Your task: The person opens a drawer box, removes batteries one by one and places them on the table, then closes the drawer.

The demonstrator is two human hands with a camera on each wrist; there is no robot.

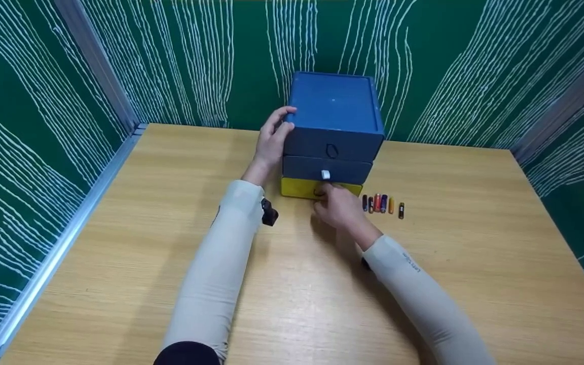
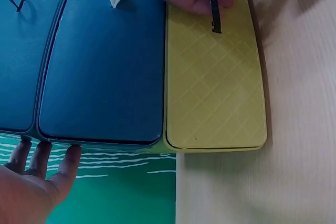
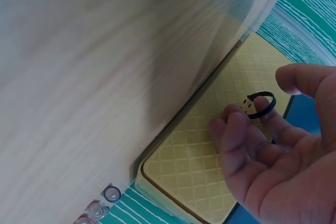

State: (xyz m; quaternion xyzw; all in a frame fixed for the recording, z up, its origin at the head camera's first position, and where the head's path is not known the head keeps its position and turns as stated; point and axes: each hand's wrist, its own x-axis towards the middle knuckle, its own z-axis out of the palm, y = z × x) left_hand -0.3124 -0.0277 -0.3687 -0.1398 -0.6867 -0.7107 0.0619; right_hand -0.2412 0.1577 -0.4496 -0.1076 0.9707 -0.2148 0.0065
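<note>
A stack of drawers [image 1: 333, 144] has two dark blue drawers above a yellow drawer [image 2: 216, 87] with a diamond pattern, all pushed in. My left hand [image 1: 270, 142] rests against the upper left side, its fingers [image 2: 65, 169] extended along the casing. At the front of the yellow drawer is my right hand [image 1: 340, 205]. One of its fingers hooks through the black loop [image 3: 269, 106], while the thumb stands apart from it. The other right fingers bend close to the drawer front. Above, the middle drawer has a white loop [image 1: 326, 175], and the top drawer has another black loop [image 1: 331, 150].
Several batteries [image 1: 377, 203] stand in a row on the wooden table [image 1: 292, 284], right of the drawers, with one dark battery [image 1: 401, 210] a little apart. Green walls [image 1: 251, 61] with white wavy lines enclose the table behind and on both sides.
</note>
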